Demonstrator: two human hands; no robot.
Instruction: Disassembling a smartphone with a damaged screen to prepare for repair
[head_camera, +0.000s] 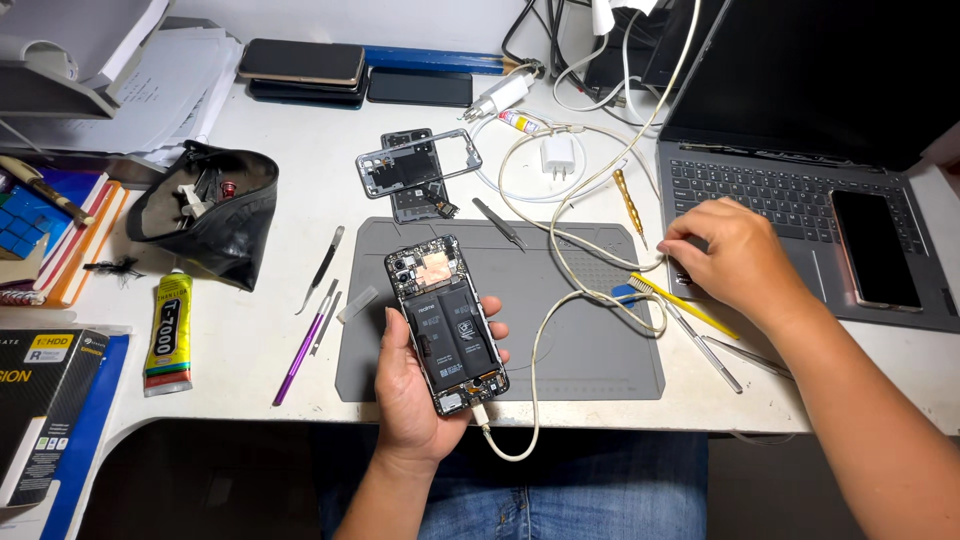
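While the left hand (415, 395) grips an opened phone (447, 325) above the grey mat (590, 350), white cable (540, 340) plugged into its base, the right hand (735, 260) rests fingers-down, holding nothing, on the laptop (790, 195) edge; beyond lies a phone frame (418, 162).

Matt grey rubbery work mat (600, 350) in the middle, slightly textured. Smooth white laminate bench (290, 200) beneath. On the opened phone (447, 325), glossy black battery film, a coppery foil patch, bare circuit-board metal. Glossy white plastic cable (535, 370) and charger plug (558, 155). Shiny steel tweezers (500, 223) at the mat's far edge. Soft, creased black fabric pouch (205, 215) on the left. Matt grey metal laptop deck (800, 260) on the right, with a glossy dark glass phone (875, 248) on it.
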